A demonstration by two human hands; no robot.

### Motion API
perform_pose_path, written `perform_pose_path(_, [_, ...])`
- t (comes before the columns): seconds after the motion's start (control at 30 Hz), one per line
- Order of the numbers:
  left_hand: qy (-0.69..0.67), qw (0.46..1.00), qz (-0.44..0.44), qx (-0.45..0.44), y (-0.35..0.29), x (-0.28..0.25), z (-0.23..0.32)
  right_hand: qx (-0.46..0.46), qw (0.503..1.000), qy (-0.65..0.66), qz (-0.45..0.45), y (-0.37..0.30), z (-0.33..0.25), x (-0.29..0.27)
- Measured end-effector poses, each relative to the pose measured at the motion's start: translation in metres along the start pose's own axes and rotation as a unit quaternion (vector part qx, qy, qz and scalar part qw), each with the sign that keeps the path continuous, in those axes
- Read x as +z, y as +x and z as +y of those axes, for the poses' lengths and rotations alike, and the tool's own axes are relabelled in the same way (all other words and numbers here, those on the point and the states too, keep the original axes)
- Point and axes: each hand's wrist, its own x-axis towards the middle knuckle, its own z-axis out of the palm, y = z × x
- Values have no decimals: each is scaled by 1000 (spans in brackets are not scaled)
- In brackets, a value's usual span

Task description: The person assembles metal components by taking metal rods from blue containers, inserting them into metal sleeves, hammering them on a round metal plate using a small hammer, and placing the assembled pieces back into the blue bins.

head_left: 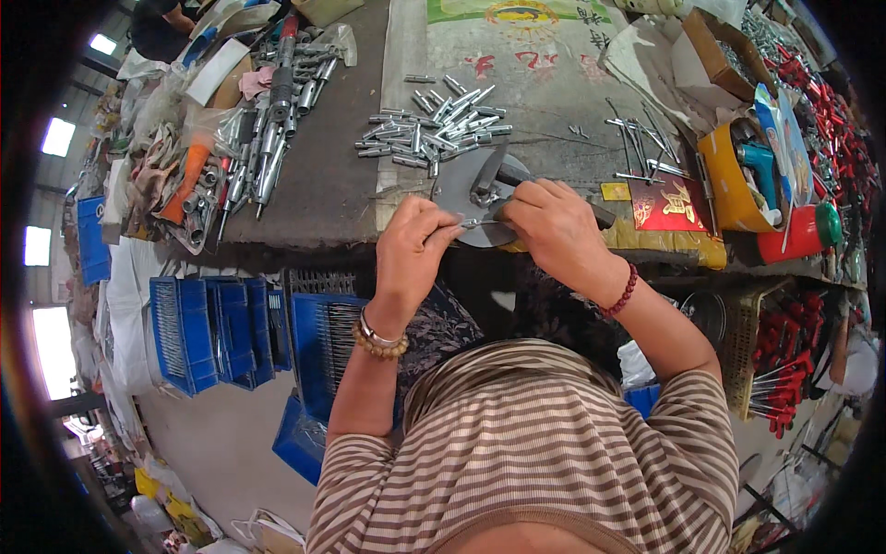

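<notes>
My left hand (pixel 412 247) pinches a small shiny metal piece (pixel 472 222) between thumb and fingers at the table's near edge. Close on the right, my right hand (pixel 559 229) is closed with its fingertips together at the piece's other end; what they grip is hidden. Under and behind the fingertips lies a round grey metal plate (pixel 451 187). A dark metal fixture with a bar (pixel 489 170) stands on it. Just beyond the plate is a loose pile of several shiny metal tubes (pixel 443 122).
Steel tools and sockets (pixel 274 138) crowd the table's left. To the right lie thin metal rods (pixel 639 138), a red envelope (pixel 657 208), a yellow container (pixel 724 180) and a red jar (pixel 792 240) with a green lid. Blue bins (pixel 318 369) stand below at left.
</notes>
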Motion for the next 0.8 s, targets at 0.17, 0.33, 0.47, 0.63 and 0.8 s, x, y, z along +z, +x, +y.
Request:
perform_pose_path(0.17, [-38, 999, -6, -12, -1, 1, -2, -19, 1000, 0, -4, 3, -1, 5])
perform_pose_path(0.33, [-11, 1000, -18, 3, 0, 0, 0, -26, 999, -19, -1, -1, 4, 10])
perform_pose_path(0.47, [-6, 1000, -18, -16, -2, -1, 1, 42, 997, -27, 65, 6, 22, -6])
perform_pose_path(0.63, [-20, 1000, -10, 8, 0, 1, 0, 218, 961, -137, 97, 10, 94, -35])
perform_pose_path(0.8, [-14, 1000, -3, 0, -3, 0, -2, 195, 964, -168, 62, 22, 112, -25])
